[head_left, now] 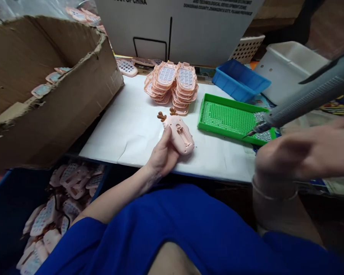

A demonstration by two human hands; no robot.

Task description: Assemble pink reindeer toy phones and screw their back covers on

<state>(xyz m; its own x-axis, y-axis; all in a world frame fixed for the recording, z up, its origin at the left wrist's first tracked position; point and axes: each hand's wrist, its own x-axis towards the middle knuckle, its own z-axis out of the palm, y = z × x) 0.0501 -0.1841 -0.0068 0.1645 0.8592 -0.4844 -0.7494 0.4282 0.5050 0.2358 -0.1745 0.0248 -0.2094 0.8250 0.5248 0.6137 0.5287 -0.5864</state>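
A pale pink toy phone shell (180,136) with brown antlers is in my left hand (164,154). Its back faces up, showing an uncovered battery compartment, and my thumb presses on its edge. At the right, my right hand (306,152) is smeared by motion, so its finger pose is unclear. Just above that hand a grey electric screwdriver (306,93) slants down, its bit over the green tray; I cannot make out any grip on it. The green perforated tray (227,114) has small silvery screws (263,135) at its right end.
Stacked pink keypad panels (172,82) stand at the back of the white tabletop (123,130). A cardboard box (83,91) is at left, above a blue bin of pink shells (71,187). Behind the tray are a blue basket (239,78) and a white bin (289,63).
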